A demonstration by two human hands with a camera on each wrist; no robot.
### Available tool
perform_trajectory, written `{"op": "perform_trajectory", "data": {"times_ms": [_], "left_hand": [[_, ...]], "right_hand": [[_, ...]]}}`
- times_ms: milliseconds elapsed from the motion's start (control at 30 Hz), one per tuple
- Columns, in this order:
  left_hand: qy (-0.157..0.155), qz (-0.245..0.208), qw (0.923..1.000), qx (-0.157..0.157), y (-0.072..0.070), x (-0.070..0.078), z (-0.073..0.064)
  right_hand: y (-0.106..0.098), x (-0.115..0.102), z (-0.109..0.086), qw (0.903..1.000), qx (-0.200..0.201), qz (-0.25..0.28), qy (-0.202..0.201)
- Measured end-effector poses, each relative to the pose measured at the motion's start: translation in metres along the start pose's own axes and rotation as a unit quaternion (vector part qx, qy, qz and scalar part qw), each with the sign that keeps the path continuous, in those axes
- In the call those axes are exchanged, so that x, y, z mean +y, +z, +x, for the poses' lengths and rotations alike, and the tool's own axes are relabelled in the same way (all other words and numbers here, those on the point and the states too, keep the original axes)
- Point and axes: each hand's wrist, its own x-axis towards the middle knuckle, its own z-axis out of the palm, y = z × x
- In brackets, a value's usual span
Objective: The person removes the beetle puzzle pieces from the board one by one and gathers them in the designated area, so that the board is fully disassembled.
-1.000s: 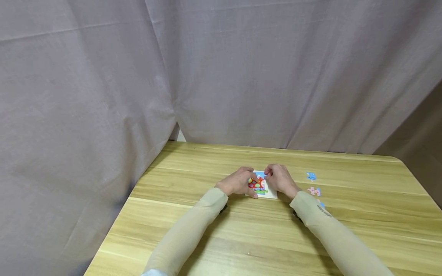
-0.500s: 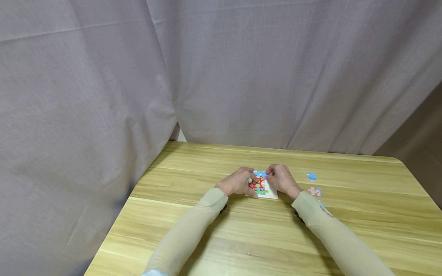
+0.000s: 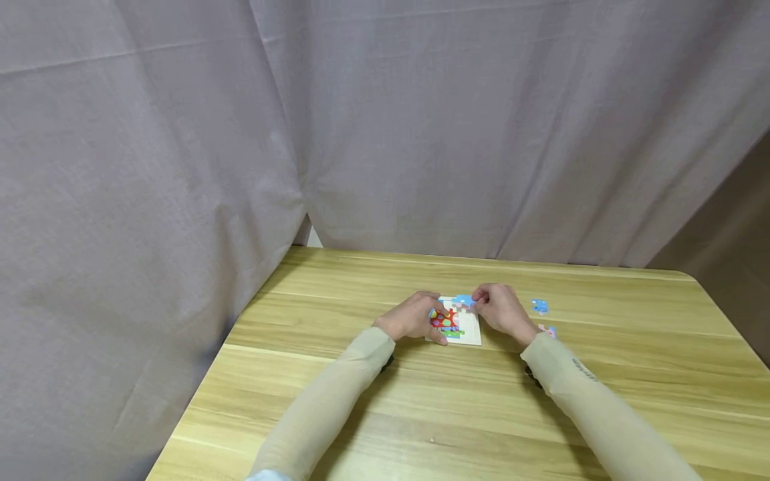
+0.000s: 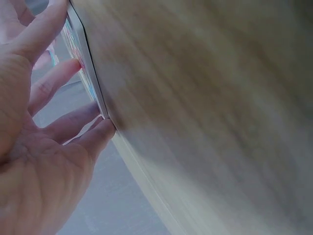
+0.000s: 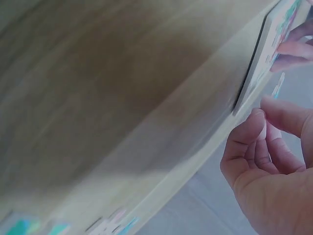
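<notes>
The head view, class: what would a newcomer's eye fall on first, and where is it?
Probably the red spotted patch on the white puzzle board, vivid against the pale wooden table. Near the board's far right corner, the right hand pinches a blue piece, while the left hand holds the board's left side. Behind the table hangs a broad grey curtain.

The table (image 3: 433, 401) has a yellowish, wood-grained top, streaked lengthwise, with a rounded far right corner. A white puzzle board (image 3: 472, 332) lies flat toward its far side. Right of the board and apart from it lie a mostly blue puzzle piece (image 3: 540, 305) and, nearer the front, a partly hidden pink-and-blue piece (image 3: 551, 331).
</notes>
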Motion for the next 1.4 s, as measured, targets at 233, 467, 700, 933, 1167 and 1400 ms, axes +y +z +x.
{"op": "perform_trajectory", "data": {"times_ms": [233, 467, 700, 933, 1167, 1400], "left_hand": [[0.003, 0.004, 1.0, 0.0, 0.0, 0.0, 0.0], [0.001, 0.009, 0.9999, 0.005, 0.002, 0.0, 0.0], [-0.018, 0.007, 0.9997, 0.013, 0.003, -0.001, 0.002], [-0.02, 0.01, 0.9997, 0.013, 0.003, 0.0, 0.002], [-0.025, 0.019, 0.9995, 0.004, 0.003, 0.0, 0.003], [-0.03, 0.027, 0.9992, 0.001, 0.002, 0.002, 0.004]], "right_hand": [[-0.011, 0.007, -0.005, 0.9999, 0.009, -0.012, 0.001], [-0.021, 0.017, -0.011, 0.9997, 0.015, -0.017, 0.002], [-0.029, 0.029, -0.014, 0.9996, 0.018, -0.022, 0.006], [-0.038, 0.039, -0.018, 0.9994, 0.017, -0.026, 0.017], [-0.045, 0.052, -0.02, 0.999, -0.003, 0.001, 0.045], [-0.05, 0.064, -0.018, 0.999, -0.005, -0.012, 0.043]]}}
